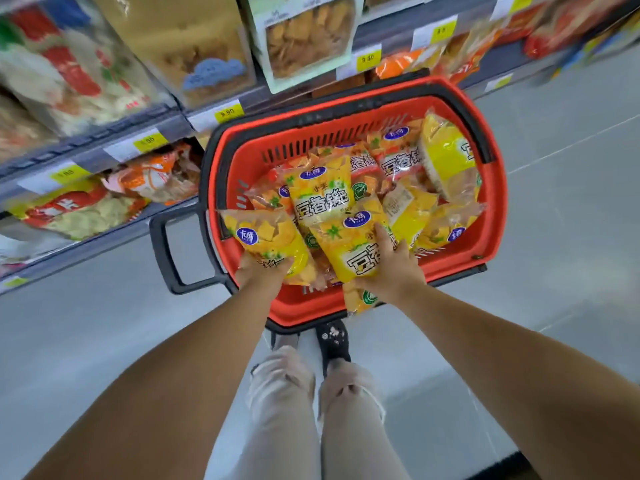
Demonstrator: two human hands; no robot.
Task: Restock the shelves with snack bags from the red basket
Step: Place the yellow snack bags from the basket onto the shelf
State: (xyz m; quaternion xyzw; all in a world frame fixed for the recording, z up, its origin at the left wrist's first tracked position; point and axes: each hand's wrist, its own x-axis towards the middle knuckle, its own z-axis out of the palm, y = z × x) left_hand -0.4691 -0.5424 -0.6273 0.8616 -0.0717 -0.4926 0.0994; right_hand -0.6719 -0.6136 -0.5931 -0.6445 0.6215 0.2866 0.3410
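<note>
Trousers (284, 417) filled the bottom centre; just above, at the near rim of the red basket (497, 216), the left hand (261, 273) had its fingers curled round the lower end of one yellow snack bag (266, 237), and the right hand (393, 270) was clamped on another bag (346, 251), forefinger stretched along it. More bags lay heaped mid-frame, below the shelves (104, 150) at upper left. Slick film gripped only by an end might slip in the lift, or snag the rim and drag neighbours out.

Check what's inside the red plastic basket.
Yellow and orange snack bags fill the red plastic basket; left hand and right hand each grip one. Basket floor and lower bags are covered.
</note>
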